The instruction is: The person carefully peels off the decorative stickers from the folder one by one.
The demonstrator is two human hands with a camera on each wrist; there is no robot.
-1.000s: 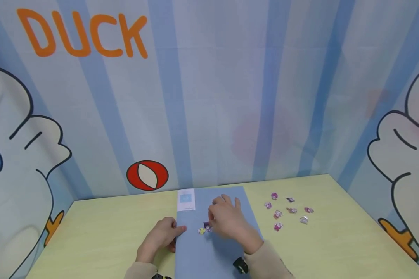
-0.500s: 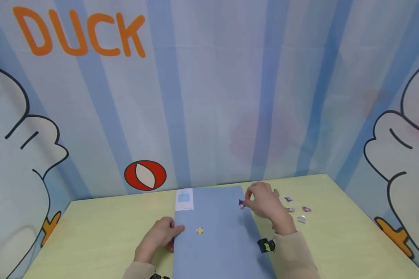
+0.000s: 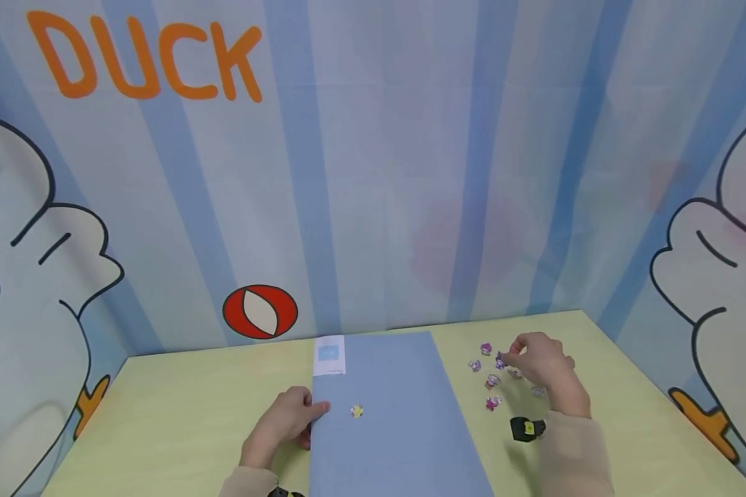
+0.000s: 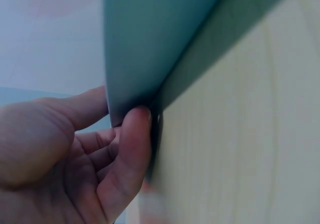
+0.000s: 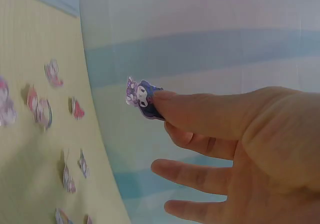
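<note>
My right hand pinches a small sticker between thumb and forefinger, the other fingers spread. It shows a white-faced cartoon figure with a dark purple hood. This hand is over a group of pink and purple stickers on the right of the table. My left hand pinches the left edge of a blue sheet, thumb on one face and fingers on the other. In the left wrist view that sheet stands at an angle to the tabletop. A yellow sticker lies on the sheet.
A white label with a light blue square sits at the sheet's upper left corner. The pale yellow table meets a blue striped cloth backdrop at its far edge. Each wrist wears a black strap.
My right hand has moved right, off the blue sheet to above the loose stickers, carrying the purple-hooded sticker. The yellow sticker stays behind on the sheet. My left hand has not moved.
</note>
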